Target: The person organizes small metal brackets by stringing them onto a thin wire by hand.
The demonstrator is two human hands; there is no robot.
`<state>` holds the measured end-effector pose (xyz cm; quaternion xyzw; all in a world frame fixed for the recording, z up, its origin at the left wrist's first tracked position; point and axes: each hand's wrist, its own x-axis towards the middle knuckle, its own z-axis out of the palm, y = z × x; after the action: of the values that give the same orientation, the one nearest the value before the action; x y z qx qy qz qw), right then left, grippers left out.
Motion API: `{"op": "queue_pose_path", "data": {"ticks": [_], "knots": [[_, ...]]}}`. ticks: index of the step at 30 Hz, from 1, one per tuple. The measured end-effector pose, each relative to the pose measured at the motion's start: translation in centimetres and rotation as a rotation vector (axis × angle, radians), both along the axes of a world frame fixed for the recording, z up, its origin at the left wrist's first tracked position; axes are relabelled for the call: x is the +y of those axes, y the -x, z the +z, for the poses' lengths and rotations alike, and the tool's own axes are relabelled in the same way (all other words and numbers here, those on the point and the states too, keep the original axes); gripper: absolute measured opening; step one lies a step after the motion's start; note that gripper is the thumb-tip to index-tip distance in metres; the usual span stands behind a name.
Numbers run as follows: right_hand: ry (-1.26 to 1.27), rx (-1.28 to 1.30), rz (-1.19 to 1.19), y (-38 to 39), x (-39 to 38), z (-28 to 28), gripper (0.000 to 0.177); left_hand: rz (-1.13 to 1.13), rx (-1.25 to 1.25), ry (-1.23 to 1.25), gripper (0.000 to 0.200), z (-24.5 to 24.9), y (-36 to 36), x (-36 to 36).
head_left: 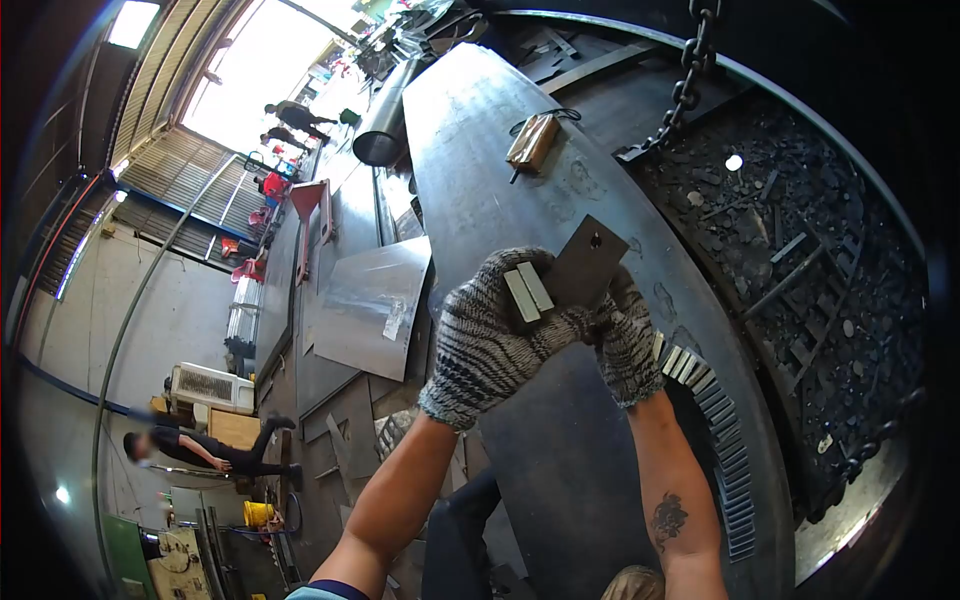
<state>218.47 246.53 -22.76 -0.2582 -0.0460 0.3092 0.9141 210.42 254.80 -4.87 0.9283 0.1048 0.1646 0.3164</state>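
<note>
My left hand [490, 335], in a black-and-white knitted glove, is closed around two small pale metal bars [528, 292] whose ends face me. My right hand [628, 350], gloved the same way, is closed at the lower right edge of a flat dark metal plate [588, 262]. One hole shows near the plate's upper corner. Both hands meet over the big steel sheet, and the fingers behind the plate are hidden. Right of my right forearm, a curved row of small metal pieces [715, 430] lies side by side on the sheet.
A brown-wrapped bundle [533, 143] with a dark cord rests on the steel sheet [465, 120]. A chain [690, 80] hangs over scrap metal [800, 250] at right. Large pipe [385, 120] and loose sheet [372, 300] lie left. A person [215, 450] stands farther left; others are far back.
</note>
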Motion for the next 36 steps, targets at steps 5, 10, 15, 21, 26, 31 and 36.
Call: {"op": "queue_pose_path", "data": {"ticks": [5,10,15,21,26,31,36], "knots": [[-0.023,-0.131,-0.011,-0.3,-0.3,1.4,0.072,0.089,-0.027,-0.067,0.053,0.6,-0.3,0.6],[-0.023,-0.161,0.030,-0.3,-1.0,2.4,0.077,-0.044,0.085,-0.220,0.050,2.4,-0.5,3.2],[-0.099,-0.150,0.142,-0.5,-0.6,1.8,0.063,-0.236,0.069,-0.275,0.048,3.0,-0.5,6.1],[-0.241,0.063,0.195,-0.6,-1.1,1.1,0.053,-0.159,0.082,0.234,0.055,2.6,0.8,5.4],[-0.225,0.095,0.133,-0.1,-0.7,0.6,0.048,-0.149,0.187,-0.107,0.057,1.7,-0.2,3.7],[-0.047,-0.013,0.015,0.3,0.3,0.5,0.040,-0.094,0.021,-0.422,0.053,2.3,-1.0,2.0],[0.179,-0.183,-0.195,2.3,1.4,2.1,0.032,0.105,0.162,-0.356,0.060,0.9,0.0,0.0]]}}
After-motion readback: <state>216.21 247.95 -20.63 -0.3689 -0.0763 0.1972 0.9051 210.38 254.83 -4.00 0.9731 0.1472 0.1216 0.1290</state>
